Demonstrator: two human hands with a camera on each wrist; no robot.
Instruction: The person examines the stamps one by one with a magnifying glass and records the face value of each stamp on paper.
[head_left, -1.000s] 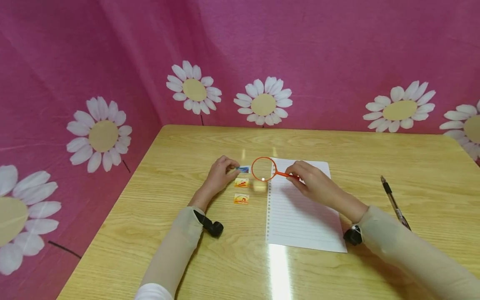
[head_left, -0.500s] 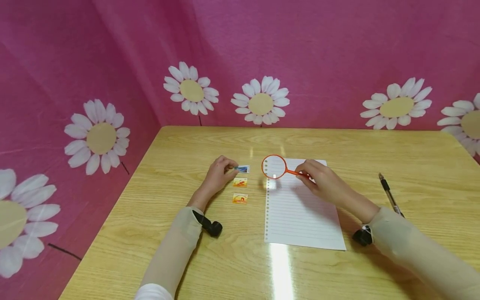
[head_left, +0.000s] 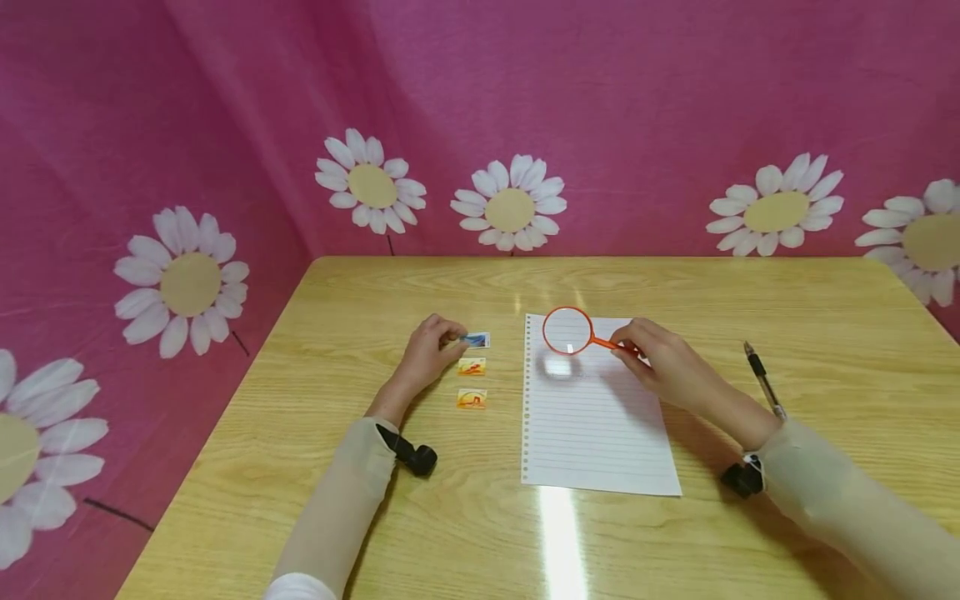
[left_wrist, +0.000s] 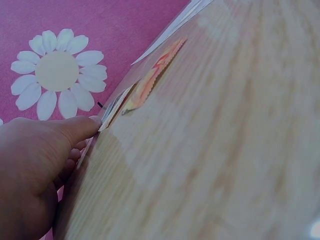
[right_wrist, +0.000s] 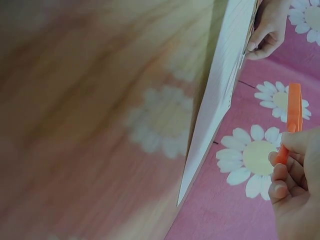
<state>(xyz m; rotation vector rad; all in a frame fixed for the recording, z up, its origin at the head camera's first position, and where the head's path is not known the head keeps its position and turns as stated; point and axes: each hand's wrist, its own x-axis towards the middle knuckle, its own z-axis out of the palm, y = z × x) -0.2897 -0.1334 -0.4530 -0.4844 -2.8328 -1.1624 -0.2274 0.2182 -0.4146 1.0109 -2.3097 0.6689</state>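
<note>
My left hand (head_left: 429,354) rests at the left end of a small blue stamp (head_left: 478,339), pinching its edge between thumb and curled fingers. In the left wrist view the thumb (left_wrist: 80,129) lies on the stamp's near edge. Two yellow-orange stamps (head_left: 472,367) lie in a column below the blue one. An orange-rimmed magnifying glass (head_left: 567,331) is held by its handle in my right hand (head_left: 660,358), raised over the top of a lined sheet of paper (head_left: 600,433). The right wrist view shows the magnifying glass (right_wrist: 295,107) edge-on, with its handle between thumb and fingers.
A black-capped clear pen (head_left: 765,379) lies right of the paper, near the right forearm. The wooden table (head_left: 300,500) meets a pink curtain (head_left: 600,83) with white daisies at its back and left.
My right hand has carried the magnifying glass rightwards, from beside the blue stamp to over the paper. The left hand stays at the blue stamp. The head view has shifted slightly.
</note>
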